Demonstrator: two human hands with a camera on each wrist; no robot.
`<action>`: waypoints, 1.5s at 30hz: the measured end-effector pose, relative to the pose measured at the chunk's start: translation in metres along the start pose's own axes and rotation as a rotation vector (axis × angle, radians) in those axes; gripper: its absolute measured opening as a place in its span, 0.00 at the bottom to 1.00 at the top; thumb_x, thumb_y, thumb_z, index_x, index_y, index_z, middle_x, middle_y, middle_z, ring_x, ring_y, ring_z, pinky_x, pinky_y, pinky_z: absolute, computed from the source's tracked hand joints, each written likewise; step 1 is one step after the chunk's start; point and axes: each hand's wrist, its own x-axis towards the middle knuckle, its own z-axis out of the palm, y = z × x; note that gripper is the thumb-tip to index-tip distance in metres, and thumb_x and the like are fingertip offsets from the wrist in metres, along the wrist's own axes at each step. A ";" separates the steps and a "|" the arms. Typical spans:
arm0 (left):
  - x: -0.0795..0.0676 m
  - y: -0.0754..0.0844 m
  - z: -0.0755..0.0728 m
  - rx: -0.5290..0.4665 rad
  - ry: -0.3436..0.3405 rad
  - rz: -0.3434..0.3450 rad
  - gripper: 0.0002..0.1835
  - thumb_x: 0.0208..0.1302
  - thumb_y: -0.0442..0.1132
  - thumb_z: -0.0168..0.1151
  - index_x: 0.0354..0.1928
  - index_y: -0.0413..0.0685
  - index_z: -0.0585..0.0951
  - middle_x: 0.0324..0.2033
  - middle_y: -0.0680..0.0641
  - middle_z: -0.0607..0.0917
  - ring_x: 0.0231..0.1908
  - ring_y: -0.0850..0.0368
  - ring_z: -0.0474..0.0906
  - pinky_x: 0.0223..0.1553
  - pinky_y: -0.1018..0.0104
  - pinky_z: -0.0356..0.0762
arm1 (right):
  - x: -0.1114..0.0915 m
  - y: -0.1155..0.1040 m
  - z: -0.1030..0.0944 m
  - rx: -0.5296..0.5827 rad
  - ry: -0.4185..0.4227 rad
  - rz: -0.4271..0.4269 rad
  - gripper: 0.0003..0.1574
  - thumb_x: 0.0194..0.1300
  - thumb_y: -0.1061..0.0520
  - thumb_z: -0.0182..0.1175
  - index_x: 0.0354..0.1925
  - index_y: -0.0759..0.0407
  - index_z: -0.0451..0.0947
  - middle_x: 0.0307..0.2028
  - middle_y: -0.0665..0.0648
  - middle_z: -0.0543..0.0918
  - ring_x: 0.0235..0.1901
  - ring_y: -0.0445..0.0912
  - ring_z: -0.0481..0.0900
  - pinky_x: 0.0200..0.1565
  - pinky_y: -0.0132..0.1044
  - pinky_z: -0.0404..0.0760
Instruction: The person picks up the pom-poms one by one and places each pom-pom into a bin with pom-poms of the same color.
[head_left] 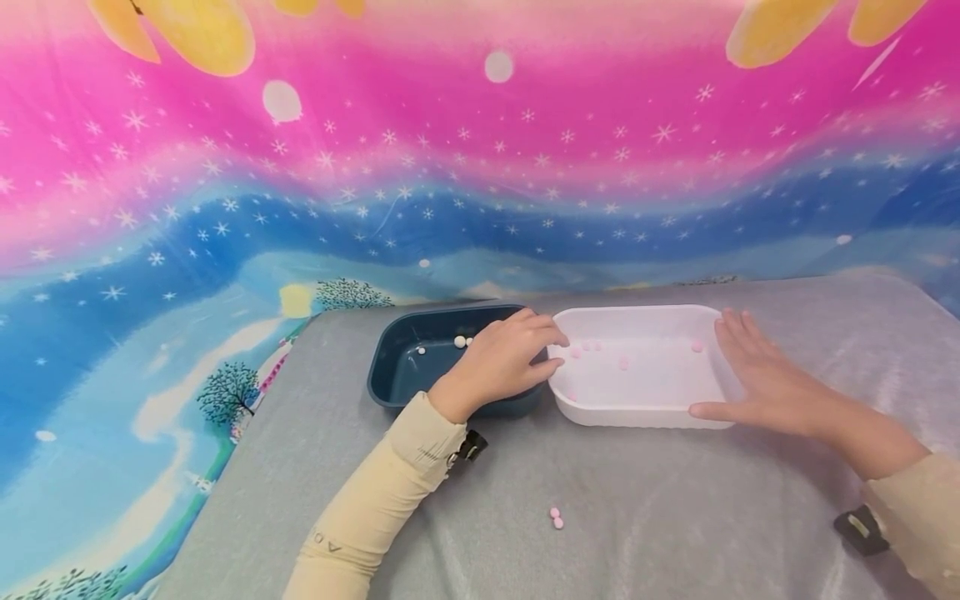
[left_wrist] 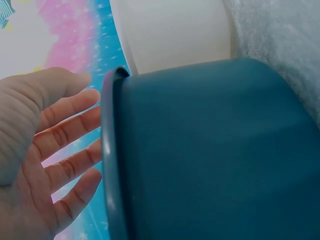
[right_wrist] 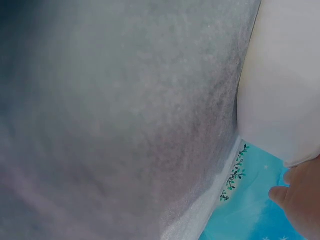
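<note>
My left hand [head_left: 504, 358] hovers over the right end of a dark blue basin [head_left: 390, 392], fingers loosely bent and apart. Its fingertips are close to the left rim of a white basin [head_left: 637, 417]. In the left wrist view, the spread fingers [left_wrist: 75, 170] hold nothing beside the blue basin's rim [left_wrist: 107, 150]. On the other side, my right hand [head_left: 772, 383] lies along the white basin's right end, fingers straight, thumb out at the front rim. Small pink balls [head_left: 623, 363] lie scattered in the white basin; a few small white balls [head_left: 460, 342] show in the blue one.
Two small pink balls [head_left: 556, 518] lie together on the grey cloth [head_left: 637, 517] in front of the basins. Behind the table hangs a colourful printed backdrop [head_left: 450, 167]. The basins stand side by side near the table's back edge.
</note>
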 end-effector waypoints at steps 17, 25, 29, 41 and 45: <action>-0.016 0.004 -0.007 0.023 0.038 0.042 0.12 0.68 0.47 0.63 0.50 0.55 0.86 0.45 0.57 0.86 0.44 0.61 0.77 0.30 0.74 0.73 | 0.002 -0.001 0.000 -0.008 0.000 0.001 0.77 0.60 0.33 0.65 0.76 0.72 0.27 0.75 0.65 0.19 0.74 0.61 0.13 0.72 0.65 0.26; -0.023 0.008 -0.010 0.014 0.047 0.090 0.11 0.68 0.46 0.63 0.49 0.55 0.86 0.45 0.56 0.86 0.44 0.60 0.76 0.30 0.72 0.75 | 0.001 -0.001 0.000 -0.012 0.003 -0.001 0.76 0.60 0.33 0.65 0.76 0.73 0.27 0.75 0.65 0.19 0.74 0.61 0.13 0.73 0.61 0.23; -0.027 0.009 -0.011 0.027 0.036 0.089 0.11 0.69 0.45 0.62 0.50 0.55 0.86 0.45 0.57 0.86 0.46 0.60 0.76 0.34 0.71 0.76 | 0.002 -0.001 0.000 -0.018 -0.002 0.003 0.76 0.60 0.33 0.65 0.76 0.73 0.27 0.75 0.65 0.19 0.74 0.61 0.13 0.72 0.57 0.20; -0.040 0.012 -0.014 0.014 -0.001 0.115 0.10 0.70 0.45 0.61 0.48 0.57 0.85 0.45 0.58 0.85 0.48 0.61 0.76 0.42 0.68 0.79 | 0.001 -0.001 -0.002 -0.011 0.015 -0.011 0.77 0.60 0.32 0.65 0.76 0.72 0.27 0.75 0.64 0.19 0.74 0.61 0.13 0.73 0.61 0.23; -0.045 0.014 -0.014 0.029 0.002 0.129 0.10 0.69 0.46 0.61 0.49 0.57 0.85 0.45 0.59 0.84 0.49 0.62 0.77 0.40 0.68 0.79 | 0.000 -0.001 -0.002 -0.008 0.014 -0.013 0.77 0.60 0.32 0.65 0.76 0.72 0.27 0.75 0.64 0.19 0.74 0.61 0.13 0.72 0.60 0.22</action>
